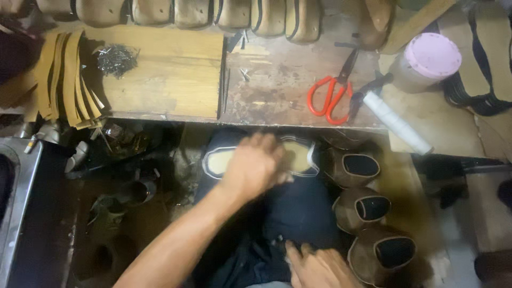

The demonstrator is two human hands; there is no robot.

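Hands first: left hand (255, 166) reaches forward across the lap, fingers curled down over a shoe upper on its last (261, 157), sole side up, pale insole showing with a light rim around it; the grip looks closed on the piece, though motion blur hides the fingertips. Right hand (320, 266) sits low at the frame's bottom edge, resting on dark trousers (298, 213), fingers loosely spread and holding nothing that can be seen. The lasted shoe lies across the knees just below the desk (277, 90) edge. To the right of the knees, three brown shoes (368, 208) stand in a close column on the floor. On the desk: red-handled scissors (330, 96), a white roll (397, 122) just beside them, a pink-lidded container (429, 58), a heap of small nails (114, 56) on a wooden board (165, 69), tan leather strips (66, 80) stacked at the left, and a row of lasts (213, 12) along the far edge. Risk, as a judgement: the piece is steadied by one hand only on a soft lap, so it could roll or slip toward the floor; loose nails near the board's edge could scatter if it is knocked.
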